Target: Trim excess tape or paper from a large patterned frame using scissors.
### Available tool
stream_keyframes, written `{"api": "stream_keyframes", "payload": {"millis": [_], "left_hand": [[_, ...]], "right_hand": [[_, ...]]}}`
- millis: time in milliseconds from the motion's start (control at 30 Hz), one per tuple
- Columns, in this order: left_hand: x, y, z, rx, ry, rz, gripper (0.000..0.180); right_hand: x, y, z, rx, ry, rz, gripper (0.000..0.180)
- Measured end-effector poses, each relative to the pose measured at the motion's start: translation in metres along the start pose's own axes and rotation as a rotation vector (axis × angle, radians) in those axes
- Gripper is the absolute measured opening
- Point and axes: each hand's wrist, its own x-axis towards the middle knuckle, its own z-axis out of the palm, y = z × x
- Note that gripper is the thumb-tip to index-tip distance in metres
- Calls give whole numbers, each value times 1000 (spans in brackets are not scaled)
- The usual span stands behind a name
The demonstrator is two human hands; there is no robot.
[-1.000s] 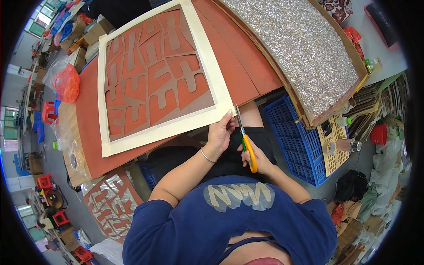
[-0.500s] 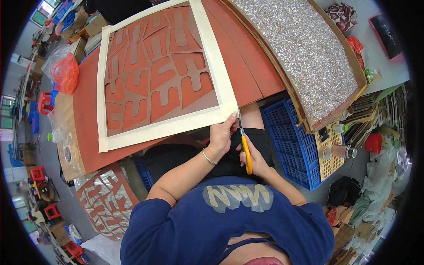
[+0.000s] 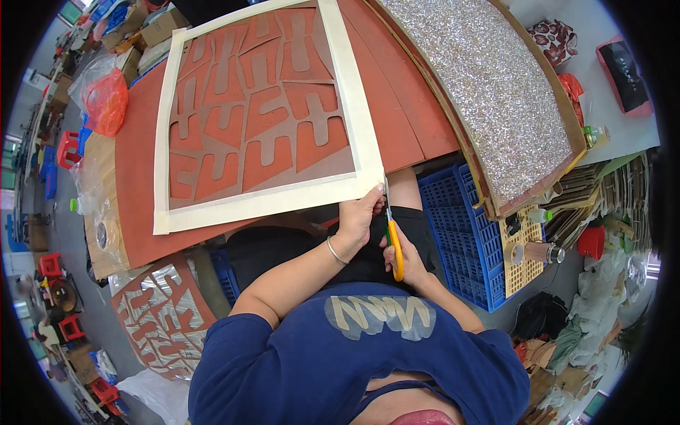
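Observation:
A brown sheet [image 3: 248, 120] with rows of cut-out, U-like shapes lies on a red tabletop [image 3: 386, 120]. Cream masking tape [image 3: 265, 195] borders it on all sides. At the near right corner, my left hand [image 3: 360, 214] pinches the taped edge between thumb and fingers. My right hand [image 3: 409, 256] grips scissors [image 3: 396, 248] with yellow-orange handles. Their blades point away from me, alongside the taped right edge beside the corner. I cannot tell whether the blades touch the tape.
A curved panel covered in silvery glitter [image 3: 489, 92] stands right of the tabletop, above blue plastic crates [image 3: 460, 241]. A metal flask [image 3: 542, 253] rests on a yellow grid tray [image 3: 518, 273]. Another cut-out sheet [image 3: 161, 319] is low on the left. A red plastic bag [image 3: 106, 103] sits far left.
The whole view has shifted slightly. My hands, the scissors and the taped corner keep nearly the same positions relative to each other.

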Motion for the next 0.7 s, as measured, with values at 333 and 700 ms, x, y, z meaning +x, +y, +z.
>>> {"api": "stream_keyframes", "payload": {"millis": [333, 700], "left_hand": [[-1, -2, 1, 9, 19, 12, 11], [-7, 0, -2, -22, -48, -12, 10]], "right_hand": [[2, 8, -4, -74, 131, 4, 69], [5, 1, 1, 122, 143, 68, 69]]}}
